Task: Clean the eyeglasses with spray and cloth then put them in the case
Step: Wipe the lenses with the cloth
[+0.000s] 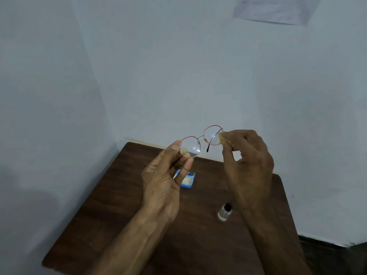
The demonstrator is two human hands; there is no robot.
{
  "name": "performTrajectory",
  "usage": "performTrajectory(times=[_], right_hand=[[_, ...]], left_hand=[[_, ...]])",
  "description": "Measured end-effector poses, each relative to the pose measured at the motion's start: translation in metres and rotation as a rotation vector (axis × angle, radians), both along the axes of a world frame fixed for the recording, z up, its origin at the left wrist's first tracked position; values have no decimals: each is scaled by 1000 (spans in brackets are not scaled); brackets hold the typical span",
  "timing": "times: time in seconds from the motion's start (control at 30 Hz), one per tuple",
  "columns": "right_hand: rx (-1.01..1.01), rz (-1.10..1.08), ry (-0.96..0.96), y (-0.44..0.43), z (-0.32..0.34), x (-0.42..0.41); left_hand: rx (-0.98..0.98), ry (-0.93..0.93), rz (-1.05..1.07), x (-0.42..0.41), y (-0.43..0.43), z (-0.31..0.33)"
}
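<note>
Above the dark wooden table (119,215), the left hand (160,181) pinched the round red wire eyeglasses (190,146) by one rim; the right hand (250,165) pinched a yellowish cloth (222,135) against the other lens. They seemed light and fragile, the rims the safest hold. Below, a blue case (187,181) at 6 o'clock and a clear spray bottle (224,213) at 5 o'clock obstructed nothing.

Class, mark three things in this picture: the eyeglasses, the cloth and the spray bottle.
eyeglasses (190,147): head view, on the middle of the lower lens.
cloth (221,136): head view, on the pale fold against the upper lens.
spray bottle (223,214): head view, on its clear body below the black cap.
</note>
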State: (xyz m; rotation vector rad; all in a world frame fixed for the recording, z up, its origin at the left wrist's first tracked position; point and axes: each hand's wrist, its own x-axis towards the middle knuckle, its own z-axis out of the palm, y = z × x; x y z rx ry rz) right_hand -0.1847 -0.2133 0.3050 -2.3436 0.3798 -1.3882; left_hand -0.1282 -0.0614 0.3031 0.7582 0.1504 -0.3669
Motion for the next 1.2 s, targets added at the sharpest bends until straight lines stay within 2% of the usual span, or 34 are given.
performTrajectory(times=[0.13,0.27,0.4,0.5,0.67,0.8,0.97,1.1,1.2], right_hand=[[-95,86,38,25,-4,-3],[-83,199,18,44,-10,-9],[-143,185,49,41,-13,-8],[-89,105,35,28,-8,-4],[-39,295,112,45,-6,-12],[79,182,43,21,1,-4],[-56,318,70,44,4,-15],[33,141,7,22,6,-5],[26,214,33,40,5,-7]], left_hand=[[-8,-32,22,-4,-6,-2],[20,-33,43,-8,-13,-8],[11,-23,56,-11,-14,-12],[-11,-34,48,-18,-15,-12],[15,-54,37,-25,-15,-14],[112,-148,113,-31,-16,-17],[193,-234,134,-30,-15,-22],[234,-317,131,-33,-14,-18],[243,-328,135,-31,-7,-16]])
